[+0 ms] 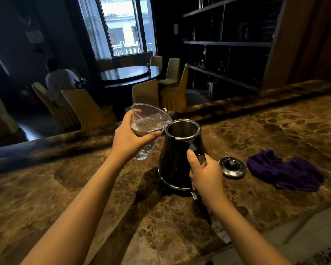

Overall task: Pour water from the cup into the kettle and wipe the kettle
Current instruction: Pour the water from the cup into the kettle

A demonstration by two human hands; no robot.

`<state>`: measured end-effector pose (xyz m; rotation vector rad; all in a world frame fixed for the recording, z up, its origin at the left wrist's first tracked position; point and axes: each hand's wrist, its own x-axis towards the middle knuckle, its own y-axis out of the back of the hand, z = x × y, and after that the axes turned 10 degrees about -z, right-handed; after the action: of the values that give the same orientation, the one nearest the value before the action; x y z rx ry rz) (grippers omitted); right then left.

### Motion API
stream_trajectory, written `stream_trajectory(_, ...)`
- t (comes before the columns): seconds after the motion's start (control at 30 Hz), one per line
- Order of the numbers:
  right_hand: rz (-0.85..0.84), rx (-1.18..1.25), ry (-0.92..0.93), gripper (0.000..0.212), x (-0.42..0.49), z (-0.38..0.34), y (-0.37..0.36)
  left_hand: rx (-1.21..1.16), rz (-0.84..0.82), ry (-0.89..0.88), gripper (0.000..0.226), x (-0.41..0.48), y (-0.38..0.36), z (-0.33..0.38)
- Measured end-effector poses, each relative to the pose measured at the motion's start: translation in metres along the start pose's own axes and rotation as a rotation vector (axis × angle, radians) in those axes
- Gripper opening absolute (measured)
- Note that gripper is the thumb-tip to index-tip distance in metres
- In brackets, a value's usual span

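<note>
Steel kettle (180, 150) standing upright on the brown marble counter (275, 131), lid off, mouth wide open. Right hand (204, 175) wrapped tight round the black handle on the near side of the kettle, thumb up on top, keeping the pot steady. Left hand (130, 136) curled round a clear cup (148, 127) just left of the kettle and a bit higher than its rim, thumb across the front, fingers behind. Cup tipped toward the kettle, lip touching or nearly touching the rim; hard to tell which. Water inside sliding to the low edge, no stream seen yet. Round steel lid (232, 167) lying flat just right of the kettle, knob up. Purple cloth (287, 173) bunched up farther right, past the lid, waiting for the wiping part. Pouring only starting, by the look of it. Could go wrong like this: tipped too fast, water could jump over the rim and run down the outside onto the counter. Lip a little off the mouth, same mess. Wet cup, slippery fingers, maybe a drop.
</note>
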<state>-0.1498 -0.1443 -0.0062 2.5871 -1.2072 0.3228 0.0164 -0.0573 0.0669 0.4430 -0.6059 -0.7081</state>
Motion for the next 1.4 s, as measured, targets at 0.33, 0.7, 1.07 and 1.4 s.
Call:
stream_trajectory(0.33, -0.021, 0.002, -0.013, 0.043, -0.002, -0.003, 0.002, 0.148, -0.059, -0.041, 0.075, 0.004, 0.004, 0.017)
stream_trajectory(0.7, -0.015, 0.006, -0.014, 0.042, -0.002, -0.004, 0.002, 0.286, -0.137, -0.055, 0.079, 0.008, 0.011, 0.027)
stream_trajectory(1.07, -0.014, -0.012, -0.009, 0.042, -0.003, -0.007, 0.004, 0.333, -0.189, -0.038, 0.083, 0.013, 0.016, 0.033)
stream_trajectory(1.4, -0.026, -0.014, -0.043, 0.042, -0.005, -0.010, 0.003, 0.397, -0.218, -0.036, 0.085, 0.014, 0.020, 0.030)
